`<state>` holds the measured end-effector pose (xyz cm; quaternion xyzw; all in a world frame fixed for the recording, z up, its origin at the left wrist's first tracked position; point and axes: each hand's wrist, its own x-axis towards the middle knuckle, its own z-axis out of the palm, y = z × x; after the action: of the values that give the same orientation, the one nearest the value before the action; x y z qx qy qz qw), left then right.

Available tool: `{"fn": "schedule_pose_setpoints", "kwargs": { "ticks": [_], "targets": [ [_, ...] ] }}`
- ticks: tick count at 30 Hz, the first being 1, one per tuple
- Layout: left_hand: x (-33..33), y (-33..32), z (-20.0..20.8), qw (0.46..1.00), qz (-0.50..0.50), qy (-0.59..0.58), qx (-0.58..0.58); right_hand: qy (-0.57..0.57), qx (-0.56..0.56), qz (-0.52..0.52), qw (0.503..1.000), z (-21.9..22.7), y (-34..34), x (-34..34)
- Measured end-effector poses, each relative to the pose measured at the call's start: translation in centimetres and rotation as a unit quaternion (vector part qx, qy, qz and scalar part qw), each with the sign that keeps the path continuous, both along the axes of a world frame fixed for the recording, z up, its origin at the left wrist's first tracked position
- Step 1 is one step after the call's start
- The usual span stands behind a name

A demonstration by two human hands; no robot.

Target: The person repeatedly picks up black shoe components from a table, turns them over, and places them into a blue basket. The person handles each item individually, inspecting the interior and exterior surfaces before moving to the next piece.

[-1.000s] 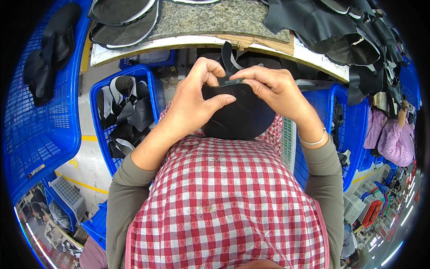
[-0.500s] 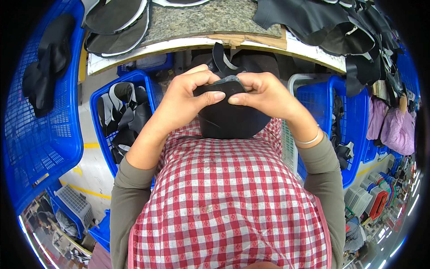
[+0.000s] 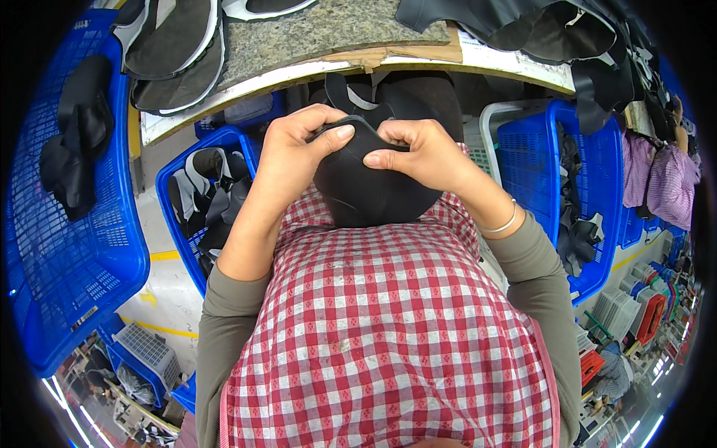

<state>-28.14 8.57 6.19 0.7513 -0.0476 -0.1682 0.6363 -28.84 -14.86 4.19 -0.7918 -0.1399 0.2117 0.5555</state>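
Note:
A black shoe upper (image 3: 377, 194) lies over my lap, on the red-and-white checked apron. Pinched between the thumb and fingers of my left hand (image 3: 305, 145) is the left part of its raised edge. My right hand (image 3: 426, 153) grips the same edge a little to the right and lower, its thumb pressed on the near face. Between the two hands the edge arches up. Beyond them, a narrow curved black strip (image 3: 336, 89) with a pale inner side sticks up toward the table. Fingertips behind the upper are partly hidden.
Ahead is a worktable with a speckled stone slab (image 3: 299, 41); dark pieces with white edging (image 3: 172, 56) lie at its left, black pieces (image 3: 515, 30) at its right. Blue baskets (image 3: 170, 205) (image 3: 601, 216) flank my legs. A larger blue basket (image 3: 112, 246) stands far left.
The view has turned slightly. Both thumbs have shifted on the edge; the left now sits higher than the right. The edge between them looks more arched, and both hands still hold the upper.

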Motion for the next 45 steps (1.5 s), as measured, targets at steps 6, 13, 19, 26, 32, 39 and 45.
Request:
{"fn": "schedule_pose_setpoints", "kwargs": {
  "ticks": [6, 13, 19, 26, 32, 39, 45],
  "targets": [
    [-0.1, 1.6, 1.0, 0.998, -0.035, 0.038, 0.037, 0.042, 0.061, 0.014, 0.997, -0.8, -0.9, -0.1],
    [-1.3, 1.0, 0.3, 0.997, -0.006, -0.058, 0.059, -0.042, 0.042, -0.082, 0.995, -2.0, -0.6, -1.7],
    [-1.1, 1.4, 0.2, 1.000, -0.012, 0.004, 0.001, 0.023, 0.074, -0.072, 0.994, -1.7, -1.0, -2.0],
    [-1.0, 2.2, 0.7, 0.994, -0.025, -0.109, 0.016, -0.278, -0.194, -0.089, 0.937, 2.2, 1.0, -4.2],
    [11.3, 9.7, 3.7, 0.810, -0.296, -0.183, -0.472, -0.262, 0.083, -0.139, 0.951, 11.1, -3.6, 0.3],
    [10.4, 3.6, -10.7, 0.711, -0.279, -0.056, -0.643, -0.070, 0.249, 0.134, 0.957, 3.9, 2.3, 1.9],
    [3.3, 9.9, -0.7, 0.965, -0.003, -0.141, -0.223, -0.019, 0.231, 0.175, 0.957, 5.1, -4.0, 3.1]
  ]
}}
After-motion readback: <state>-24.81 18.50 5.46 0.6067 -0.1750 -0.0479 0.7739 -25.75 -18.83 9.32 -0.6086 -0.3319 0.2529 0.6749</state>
